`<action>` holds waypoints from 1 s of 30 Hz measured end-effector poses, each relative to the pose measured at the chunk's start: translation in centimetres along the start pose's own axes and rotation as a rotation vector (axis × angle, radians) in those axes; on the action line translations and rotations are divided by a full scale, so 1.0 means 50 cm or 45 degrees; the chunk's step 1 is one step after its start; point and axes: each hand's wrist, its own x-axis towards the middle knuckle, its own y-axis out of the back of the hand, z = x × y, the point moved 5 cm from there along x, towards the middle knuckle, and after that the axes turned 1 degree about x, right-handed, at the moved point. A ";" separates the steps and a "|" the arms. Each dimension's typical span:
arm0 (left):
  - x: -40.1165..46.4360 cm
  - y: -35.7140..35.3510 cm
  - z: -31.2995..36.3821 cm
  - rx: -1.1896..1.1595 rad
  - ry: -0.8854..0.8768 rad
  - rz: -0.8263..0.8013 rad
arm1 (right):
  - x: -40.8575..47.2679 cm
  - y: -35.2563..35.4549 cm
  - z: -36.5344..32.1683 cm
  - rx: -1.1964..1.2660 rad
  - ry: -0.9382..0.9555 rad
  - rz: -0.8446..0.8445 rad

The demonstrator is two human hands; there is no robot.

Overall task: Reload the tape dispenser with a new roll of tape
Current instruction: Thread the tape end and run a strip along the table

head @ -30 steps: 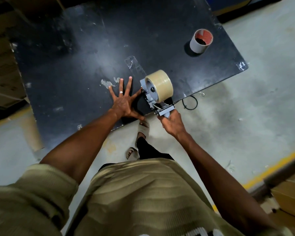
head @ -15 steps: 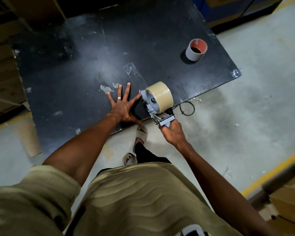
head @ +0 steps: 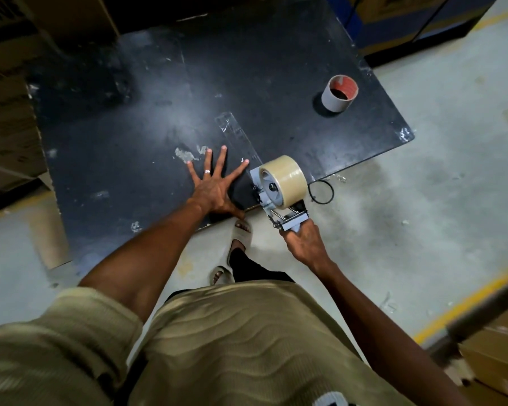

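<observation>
1. My left hand (head: 214,187) lies flat, fingers spread, on the black table (head: 159,106), holding nothing.
2. My right hand (head: 304,243) is closed around the tape dispenser (head: 272,200) handle at the table's near edge.
3. The tape roll (head: 285,178) sits mounted on the dispenser.
4. An empty core (head: 339,93) stands near the table's right corner.

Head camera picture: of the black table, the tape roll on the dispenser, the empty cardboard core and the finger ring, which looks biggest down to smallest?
1. black table
2. tape roll
3. empty cardboard core, though it sits farther away, which may shrink it
4. finger ring
</observation>
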 end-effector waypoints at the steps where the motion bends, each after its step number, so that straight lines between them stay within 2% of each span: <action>1: -0.001 -0.001 0.001 0.002 -0.003 0.007 | -0.001 0.000 0.003 0.001 -0.003 0.000; 11: -0.005 0.002 0.006 -0.006 0.006 -0.019 | -0.012 0.005 0.019 -0.026 0.005 -0.013; 30: -0.006 -0.002 0.003 -0.014 0.000 -0.026 | -0.045 0.001 0.071 0.148 -0.012 0.036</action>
